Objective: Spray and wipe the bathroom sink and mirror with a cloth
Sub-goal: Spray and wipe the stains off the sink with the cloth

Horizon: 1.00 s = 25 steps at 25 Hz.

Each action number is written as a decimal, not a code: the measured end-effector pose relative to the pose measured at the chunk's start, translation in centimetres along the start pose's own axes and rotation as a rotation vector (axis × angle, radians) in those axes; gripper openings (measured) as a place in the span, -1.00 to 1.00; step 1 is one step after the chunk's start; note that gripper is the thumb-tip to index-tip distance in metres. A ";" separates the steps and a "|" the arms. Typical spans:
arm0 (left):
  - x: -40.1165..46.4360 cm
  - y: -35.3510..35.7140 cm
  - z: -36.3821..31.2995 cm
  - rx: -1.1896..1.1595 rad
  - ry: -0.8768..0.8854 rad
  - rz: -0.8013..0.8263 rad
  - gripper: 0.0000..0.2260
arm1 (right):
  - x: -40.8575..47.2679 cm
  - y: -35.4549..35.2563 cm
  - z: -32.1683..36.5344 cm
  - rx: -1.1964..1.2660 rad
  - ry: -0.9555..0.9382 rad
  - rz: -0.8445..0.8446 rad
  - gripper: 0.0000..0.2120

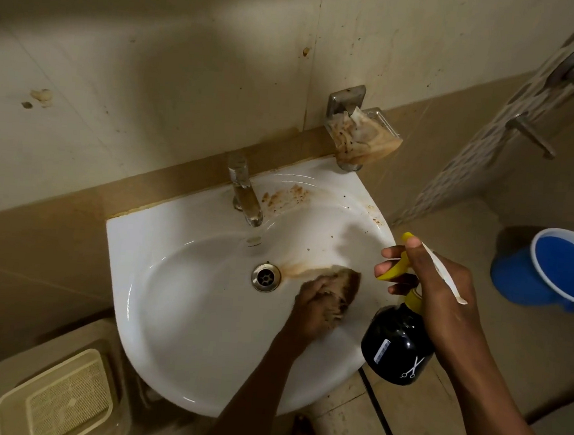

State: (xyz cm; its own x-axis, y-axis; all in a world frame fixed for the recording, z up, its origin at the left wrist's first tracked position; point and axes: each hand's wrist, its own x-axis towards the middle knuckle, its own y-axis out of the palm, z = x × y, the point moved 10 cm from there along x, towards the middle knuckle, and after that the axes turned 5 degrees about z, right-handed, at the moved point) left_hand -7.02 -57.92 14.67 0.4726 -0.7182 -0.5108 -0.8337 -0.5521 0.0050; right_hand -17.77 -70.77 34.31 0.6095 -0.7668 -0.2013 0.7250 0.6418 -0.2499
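Note:
A white sink (176,294) is fixed to the tiled wall, with a metal tap (245,190) at the back and a drain (266,277) in the bowl. My left hand (316,305) grips a brown, dirty cloth (343,288) and presses it on the bowl just right of the drain, where a brown smear runs. Brown stains (285,196) lie on the rim right of the tap. My right hand (445,288) holds a black spray bottle (397,342) with a yellow trigger over the sink's right edge. No mirror is in view.
A wall-mounted soap dish (361,134) with a stained rag hangs above the sink's back right corner. A blue bucket (556,269) stands on the floor at right. A beige bin with a basket lid (58,395) sits at lower left. Metal fittings (532,133) project at upper right.

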 end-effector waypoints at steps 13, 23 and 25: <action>3.2 -7.1 1.0 0.428 -0.195 -0.429 -0.37 | 0.9 3.3 -2.2 0.034 0.079 0.040 -0.61; 3.2 2.5 -3.3 0.318 0.025 -0.089 -0.61 | -0.3 0.8 -3.3 0.003 0.084 -0.019 -0.62; 2.5 4.0 -3.4 0.269 0.064 -0.034 -0.65 | -1.0 -0.3 -3.0 0.013 0.083 -0.040 -0.62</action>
State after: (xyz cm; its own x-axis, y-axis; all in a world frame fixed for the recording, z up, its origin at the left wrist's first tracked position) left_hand -8.20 -63.38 16.36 0.5116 -0.7312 -0.4513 -0.8589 -0.4501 -0.2444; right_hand -19.55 -70.27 31.73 0.5518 -0.7894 -0.2690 0.7526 0.6103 -0.2470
